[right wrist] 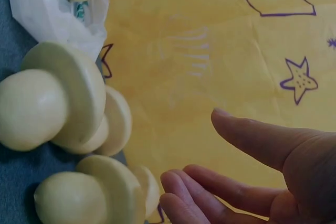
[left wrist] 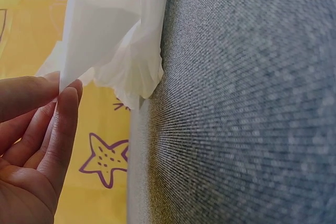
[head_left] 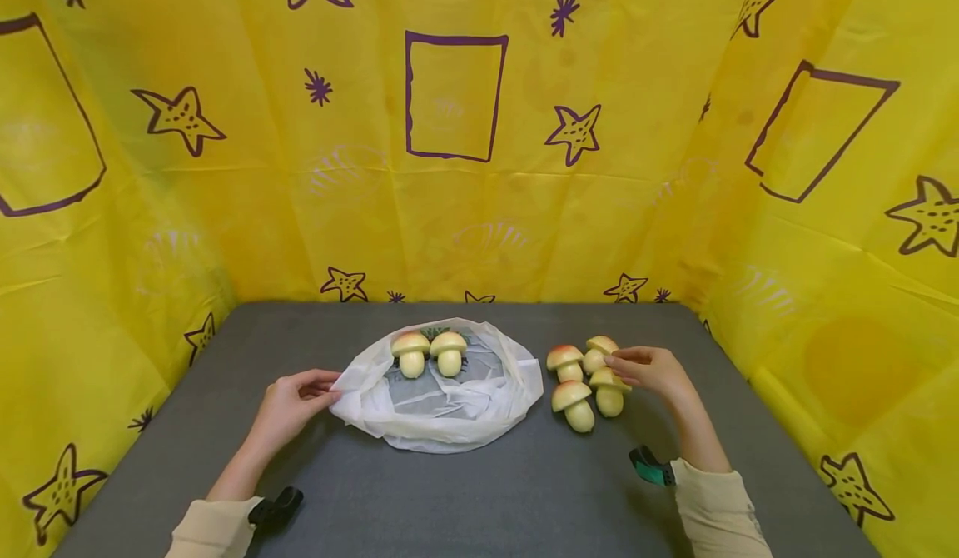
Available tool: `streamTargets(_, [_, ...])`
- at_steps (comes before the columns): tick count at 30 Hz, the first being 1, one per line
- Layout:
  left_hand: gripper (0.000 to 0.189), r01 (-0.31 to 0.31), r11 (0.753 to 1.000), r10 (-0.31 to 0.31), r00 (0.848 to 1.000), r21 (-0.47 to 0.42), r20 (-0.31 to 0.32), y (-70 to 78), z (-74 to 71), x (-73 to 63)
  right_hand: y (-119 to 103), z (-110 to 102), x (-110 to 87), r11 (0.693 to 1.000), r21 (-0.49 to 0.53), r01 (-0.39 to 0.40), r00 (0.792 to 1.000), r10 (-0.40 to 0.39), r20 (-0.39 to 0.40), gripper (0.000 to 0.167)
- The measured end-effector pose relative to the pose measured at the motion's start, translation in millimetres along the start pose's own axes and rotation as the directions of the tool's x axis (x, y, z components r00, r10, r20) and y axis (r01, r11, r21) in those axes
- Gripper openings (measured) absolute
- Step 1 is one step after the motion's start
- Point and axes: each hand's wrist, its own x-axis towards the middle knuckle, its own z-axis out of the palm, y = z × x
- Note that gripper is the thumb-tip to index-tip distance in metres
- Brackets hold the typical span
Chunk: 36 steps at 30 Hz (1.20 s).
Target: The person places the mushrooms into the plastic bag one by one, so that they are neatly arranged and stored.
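A white plastic bag [head_left: 449,433] lies spread on the table with its mouth held wide. Two toy mushrooms, one on the left [head_left: 411,356] and one on the right [head_left: 449,355], lie inside it. My left hand [head_left: 295,400] pinches the bag's left edge between thumb and fingers; the left wrist view shows the thin plastic [left wrist: 107,35] in that pinch. To the bag's right, several more mushrooms [head_left: 575,408] with reddish-yellow caps stand close together. Over the far right mushrooms [head_left: 610,396] is my right hand [head_left: 659,371], its thumb and fingers apart with nothing between them in the right wrist view.
The dark grey table [head_left: 464,508] is walled at the back and both sides by yellow cloth [head_left: 479,233] printed with purple stars and shapes. A black strap device [head_left: 277,508] sits at the left wrist, another with green [head_left: 650,466] at the right.
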Motion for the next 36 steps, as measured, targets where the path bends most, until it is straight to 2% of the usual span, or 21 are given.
streamTargets(18, [0.027, 0.000, 1.000, 0.000, 1.000, 0.000, -0.005, -1.4, 1.6, -0.7, 29.3, -13.1, -13.2, 0.997, -0.060, -0.040, 0.999, 0.039, -0.016, 0.060])
streamTargets(25, [0.027, -0.006, 1.000, 0.006, 1.000, 0.000, -0.010, -1.0, 2.1, -0.3, 42.9, -12.0, -11.6, 0.997, -0.027, -0.072, 0.997, 0.072, -0.013, 0.055])
streamTargets(36, [0.027, -0.013, 1.000, 0.013, 1.000, -0.001, -0.006, -3.9, 3.7, 1.8, 56.2, -5.0, -8.0, 0.993, -0.030, -0.111, 0.994, 0.111, 0.016, 0.056])
